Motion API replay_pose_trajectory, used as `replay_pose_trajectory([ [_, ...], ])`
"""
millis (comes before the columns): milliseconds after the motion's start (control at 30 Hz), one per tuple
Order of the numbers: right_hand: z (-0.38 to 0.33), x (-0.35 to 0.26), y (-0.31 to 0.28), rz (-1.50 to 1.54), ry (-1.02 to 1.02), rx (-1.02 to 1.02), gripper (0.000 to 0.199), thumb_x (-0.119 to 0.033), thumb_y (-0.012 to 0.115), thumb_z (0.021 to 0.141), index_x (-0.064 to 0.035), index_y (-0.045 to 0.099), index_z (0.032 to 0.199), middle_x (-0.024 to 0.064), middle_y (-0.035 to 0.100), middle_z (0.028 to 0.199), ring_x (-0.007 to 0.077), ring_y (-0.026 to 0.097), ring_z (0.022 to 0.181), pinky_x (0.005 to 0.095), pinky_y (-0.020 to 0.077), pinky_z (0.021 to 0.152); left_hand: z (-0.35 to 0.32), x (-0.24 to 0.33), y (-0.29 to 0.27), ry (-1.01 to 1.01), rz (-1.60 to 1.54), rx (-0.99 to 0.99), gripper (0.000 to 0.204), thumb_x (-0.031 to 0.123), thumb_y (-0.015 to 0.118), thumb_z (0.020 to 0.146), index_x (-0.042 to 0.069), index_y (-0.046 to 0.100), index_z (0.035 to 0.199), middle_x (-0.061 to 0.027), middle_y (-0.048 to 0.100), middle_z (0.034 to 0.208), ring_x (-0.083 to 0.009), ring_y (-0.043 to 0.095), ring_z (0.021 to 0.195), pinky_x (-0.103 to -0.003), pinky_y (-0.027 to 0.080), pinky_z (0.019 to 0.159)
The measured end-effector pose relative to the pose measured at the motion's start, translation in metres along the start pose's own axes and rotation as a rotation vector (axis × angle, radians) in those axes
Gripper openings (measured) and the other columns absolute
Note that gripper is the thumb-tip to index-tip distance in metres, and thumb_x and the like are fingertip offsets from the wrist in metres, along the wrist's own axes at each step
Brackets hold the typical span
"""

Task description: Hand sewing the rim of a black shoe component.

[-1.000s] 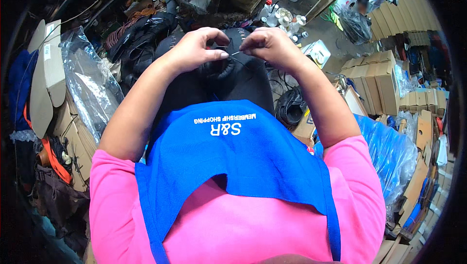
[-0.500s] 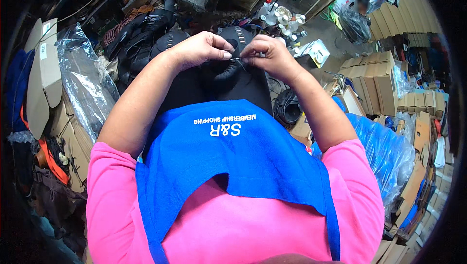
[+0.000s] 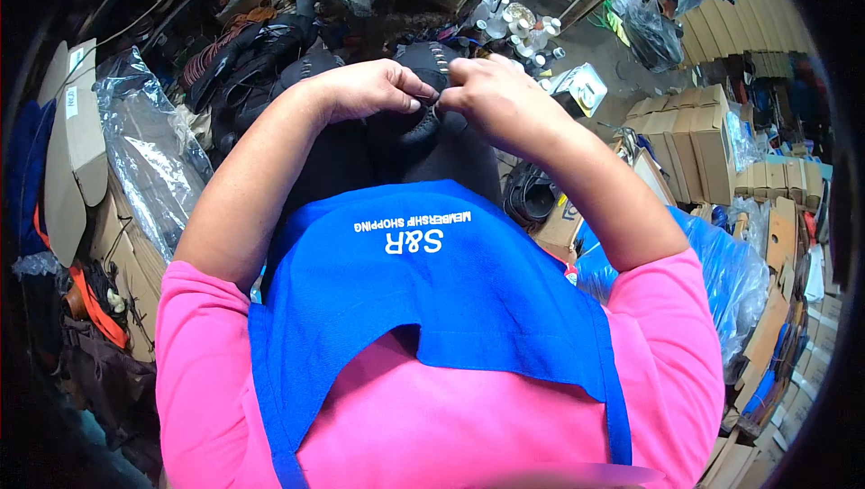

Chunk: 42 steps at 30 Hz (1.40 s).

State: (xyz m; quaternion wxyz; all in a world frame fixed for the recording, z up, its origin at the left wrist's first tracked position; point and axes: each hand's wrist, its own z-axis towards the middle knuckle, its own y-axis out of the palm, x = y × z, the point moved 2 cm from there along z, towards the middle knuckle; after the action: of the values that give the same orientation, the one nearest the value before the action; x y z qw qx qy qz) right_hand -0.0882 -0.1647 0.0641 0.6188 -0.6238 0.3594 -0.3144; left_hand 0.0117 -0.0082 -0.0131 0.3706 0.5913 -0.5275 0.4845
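Observation:
In front of my knees lies a black, rounded, shoe-like piece [image 3: 414,133] with a row of light stitches or lace slots along its top. My left hand [image 3: 371,93] is at its left side, thumb and forefinger closed near its edge. From the right, my right hand [image 3: 491,97] meets it with fingers curled and pinched against the piece. The fingertips of both hands are close together. Whatever is pinched in them is too small or hidden to name. A second black piece with similar stitches [image 3: 309,67] sits beyond my left wrist.
A blue apron [image 3: 360,282] covers my lap. Clear plastic wrap [image 3: 153,147] and cardboard pieces [image 3: 77,129] stand at the left. Several bottles [image 3: 523,25] cluster at the far right, with cardboard boxes [image 3: 694,142] nearer and a plastic-covered blue bundle [image 3: 694,259] at my right elbow.
My right hand has turned, its back now facing up, and its fingers have curled in toward the black piece. The left hand has shifted slightly left and stays closed.

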Motion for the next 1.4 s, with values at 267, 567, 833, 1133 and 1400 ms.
replay_pose_trajectory([
  [267, 0.021, 0.009, 0.007, 0.267, 0.221, -0.218, 0.011, -0.011, 0.061, 0.076, -0.0109, 0.069, 0.083, 0.012, 0.056, 0.087, 0.0308, 0.059, 0.088, 0.0386, 0.0481, 0.074, 0.012, -0.004, -0.004, 0.11, -0.071, 0.267, 0.029, -0.003, 0.064, 0.075, 0.001, 0.063, 0.104, 0.0006, 0.063, 0.085, -0.0072, 0.056, 0.075, -0.023, 0.046, 0.072],
  [567, 0.014, 0.028, 0.033, 0.564, 0.153, -0.099, 0.026, -0.009, 0.069, 0.074, -0.0128, 0.07, 0.1, 0.0083, 0.061, 0.082, 0.023, 0.061, 0.08, 0.034, 0.0496, 0.073, 0.012, -0.006, 0.0, 0.074, 0.182, 0.511, 0.022, 0.002, 0.073, 0.07, 0.001, 0.063, 0.09, -0.0041, 0.064, 0.08, -0.0109, 0.058, 0.076, -0.026, 0.048, 0.071],
  [833, -0.047, 0.071, 0.031, 1.412, 0.5, 0.003, 0.019, -0.022, 0.061, 0.087, -0.0049, 0.067, 0.093, 0.0, 0.058, 0.077, 0.0084, 0.051, 0.069, 0.0267, 0.0447, 0.066, -0.068, 0.012, 0.032, -0.116, 0.517, 0.591, 0.03, 0.021, 0.068, 0.078, -0.001, 0.062, 0.097, -0.0202, 0.065, 0.091, -0.0344, 0.064, 0.09, -0.039, 0.05, 0.077],
  [1133, -0.138, 0.116, 0.015, 1.071, 0.787, 0.128, 0.027, -0.027, 0.06, 0.09, -0.0046, 0.067, 0.103, 0.0034, 0.065, 0.087, 0.0141, 0.058, 0.078, 0.0279, 0.0443, 0.076, -0.127, -0.006, -0.023, 0.114, -0.231, 0.751, 0.026, 0.028, 0.056, 0.092, 0.003, 0.06, 0.09, -0.0051, 0.059, 0.095, -0.013, 0.056, 0.086, -0.028, 0.044, 0.078],
  [1400, -0.154, 0.062, 0.059, 0.16, 0.486, -0.029, 0.035, -0.028, 0.053, 0.089, -0.0038, 0.048, 0.064, 0.0141, 0.049, 0.063, 0.034, 0.05, 0.064, 0.0407, 0.0368, 0.067, -0.081, 0.006, -0.023, 0.207, -1.187, 0.792, 0.047, 0.031, 0.043, 0.098, 0.016, 0.029, 0.056, 0.004, 0.023, 0.051, -0.0109, 0.022, 0.045, -0.029, 0.034, 0.063],
])
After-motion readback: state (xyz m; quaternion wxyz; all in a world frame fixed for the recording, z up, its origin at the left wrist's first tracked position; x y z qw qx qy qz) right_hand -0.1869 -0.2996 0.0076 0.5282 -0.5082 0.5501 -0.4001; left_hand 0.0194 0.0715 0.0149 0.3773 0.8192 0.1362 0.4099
